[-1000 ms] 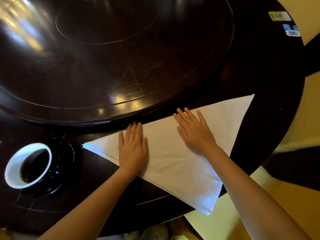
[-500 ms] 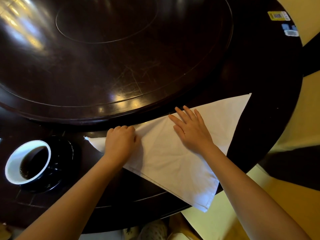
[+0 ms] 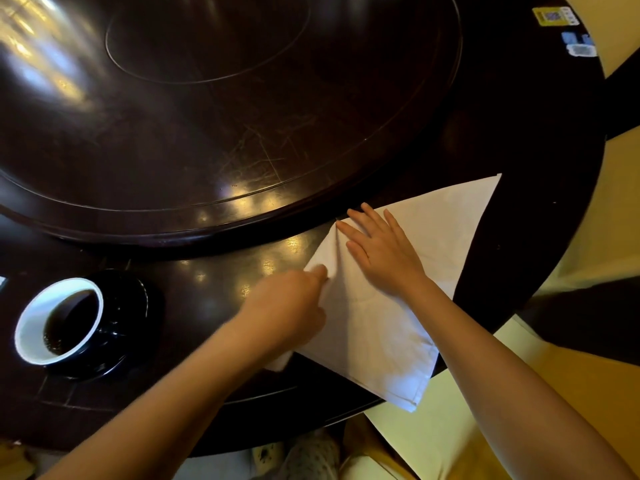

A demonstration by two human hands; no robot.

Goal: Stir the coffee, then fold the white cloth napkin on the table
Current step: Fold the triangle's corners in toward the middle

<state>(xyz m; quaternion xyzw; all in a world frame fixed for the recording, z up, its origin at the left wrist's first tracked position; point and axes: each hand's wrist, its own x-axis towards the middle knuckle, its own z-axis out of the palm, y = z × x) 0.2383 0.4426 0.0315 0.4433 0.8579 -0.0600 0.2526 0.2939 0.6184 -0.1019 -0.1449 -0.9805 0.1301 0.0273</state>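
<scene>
Since half a second ago, left hand (image 3: 287,306) has carried the napkin's (image 3: 388,306) left corner rightward, pinching cloth. Right hand (image 3: 384,251), fingers spread, flat on napkin, table's (image 3: 207,282) 4 o'clock edge; coffee cup (image 3: 59,320) at 8 o'clock.

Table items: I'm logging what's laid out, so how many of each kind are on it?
Napkin: 1
Coffee cup: 1
Saucer: 1
Stickers: 2
Total: 5

left hand (image 3: 289,308): now pinching | napkin (image 3: 388,327) left corner: folded toward centre
</scene>
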